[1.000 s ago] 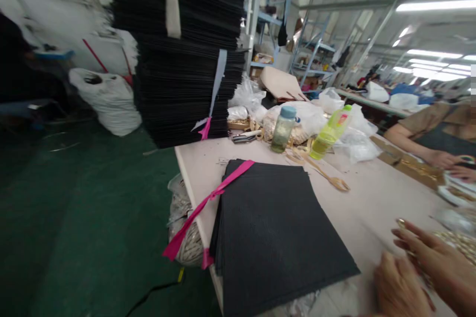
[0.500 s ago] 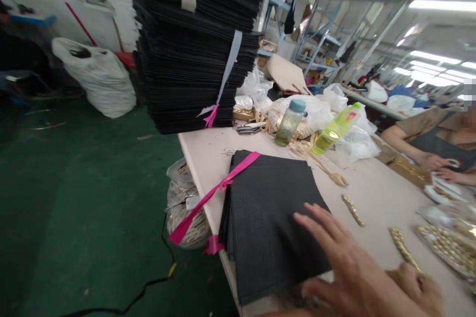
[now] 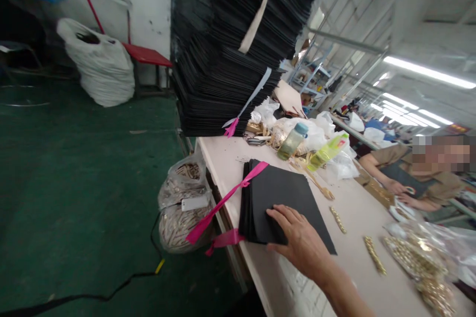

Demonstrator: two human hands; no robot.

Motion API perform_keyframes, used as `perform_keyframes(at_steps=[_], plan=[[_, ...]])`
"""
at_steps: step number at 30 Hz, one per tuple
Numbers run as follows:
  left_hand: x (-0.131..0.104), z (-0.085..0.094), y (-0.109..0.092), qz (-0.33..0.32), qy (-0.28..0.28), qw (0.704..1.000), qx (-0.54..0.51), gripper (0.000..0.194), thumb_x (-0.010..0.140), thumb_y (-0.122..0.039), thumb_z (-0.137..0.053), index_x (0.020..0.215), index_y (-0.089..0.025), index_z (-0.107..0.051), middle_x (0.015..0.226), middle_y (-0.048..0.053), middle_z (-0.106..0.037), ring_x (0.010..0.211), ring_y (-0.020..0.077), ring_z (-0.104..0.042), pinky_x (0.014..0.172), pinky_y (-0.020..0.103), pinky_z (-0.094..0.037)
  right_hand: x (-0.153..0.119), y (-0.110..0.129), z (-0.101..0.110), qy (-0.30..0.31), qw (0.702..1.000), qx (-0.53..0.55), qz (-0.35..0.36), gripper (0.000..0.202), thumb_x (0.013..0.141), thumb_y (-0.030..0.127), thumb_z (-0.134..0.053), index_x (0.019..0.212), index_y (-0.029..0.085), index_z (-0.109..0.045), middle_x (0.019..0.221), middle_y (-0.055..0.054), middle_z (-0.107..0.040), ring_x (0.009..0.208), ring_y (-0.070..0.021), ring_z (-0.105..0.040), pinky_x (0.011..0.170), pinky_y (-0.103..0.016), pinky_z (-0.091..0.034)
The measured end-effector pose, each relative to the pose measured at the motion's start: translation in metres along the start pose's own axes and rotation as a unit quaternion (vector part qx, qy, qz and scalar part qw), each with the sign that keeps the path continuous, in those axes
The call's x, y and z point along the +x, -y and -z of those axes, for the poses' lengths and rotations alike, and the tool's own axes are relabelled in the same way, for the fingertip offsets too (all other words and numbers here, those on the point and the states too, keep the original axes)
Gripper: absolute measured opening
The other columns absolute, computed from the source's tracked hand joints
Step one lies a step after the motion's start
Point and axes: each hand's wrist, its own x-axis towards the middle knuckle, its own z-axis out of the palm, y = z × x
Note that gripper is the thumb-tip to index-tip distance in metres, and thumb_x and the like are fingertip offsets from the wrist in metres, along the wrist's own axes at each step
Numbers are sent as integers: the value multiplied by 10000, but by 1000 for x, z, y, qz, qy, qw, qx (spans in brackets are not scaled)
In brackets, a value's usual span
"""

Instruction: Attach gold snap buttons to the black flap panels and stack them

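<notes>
My right hand (image 3: 299, 242) reaches in from the lower right and rests on a stack of black sheets (image 3: 284, 183). Its fingers lie on the top sheet, slightly bent. The thumb is apart from them, by the stack's near edge; whether it presses under any sheet I cannot tell. A pink strip (image 3: 226, 200) with a knot crosses the stack's left side and hangs past the table edge. Beneath it, a second pink end (image 3: 226, 240) pokes out. My left hand is out of view.
Tall bundles of black sheets (image 3: 226, 84) tower at the table's (image 3: 223, 168) far left corner. Bottles (image 3: 293, 141), plastic bags and gold bead strips (image 3: 374, 255) lie beyond my hand. A co-worker's hands (image 3: 403, 193) are at the right. Bagged pieces (image 3: 182, 228) sit below the table edge.
My right hand has come down from above the stack onto its top sheet. Another closed hand, at the lower right earlier, has left the view. The camera has shifted and tilted.
</notes>
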Motion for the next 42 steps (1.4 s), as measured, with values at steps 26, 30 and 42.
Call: perform_keyframes(at_steps=[26, 30, 42], plan=[[52, 294, -17, 54, -401, 878, 258, 347, 939, -401, -553, 1177, -150, -576, 1149, 83, -616, 982, 201, -621, 847, 406, -541, -96, -42, -57, -257, 864, 166, -400, 592, 813, 629, -531, 1245, 235, -626, 1361, -95, -568, 875, -250, -670, 655, -336, -541], [39, 266, 5, 79, -304, 903, 291, 271, 913, -387, -597, 996, -132, -631, 941, 36, -657, 795, 143, -626, 731, 322, -539, -100, -53, -59, -252, 827, 194, -463, 739, 790, 682, -502, 1347, 198, -545, 1422, -141, -500, 1168, -335, -574, 906, -436, -501], [-1, 218, 46, 112, -226, 899, 358, 446, 746, -635, -571, 904, -222, -635, 834, 56, -700, 803, 265, -634, 685, 311, -405, -41, -72, -44, -246, 804, 232, -490, 652, 900, 535, -473, 1353, 69, -526, 1324, -206, -578, 1234, -310, -539, 1042, -447, -415]])
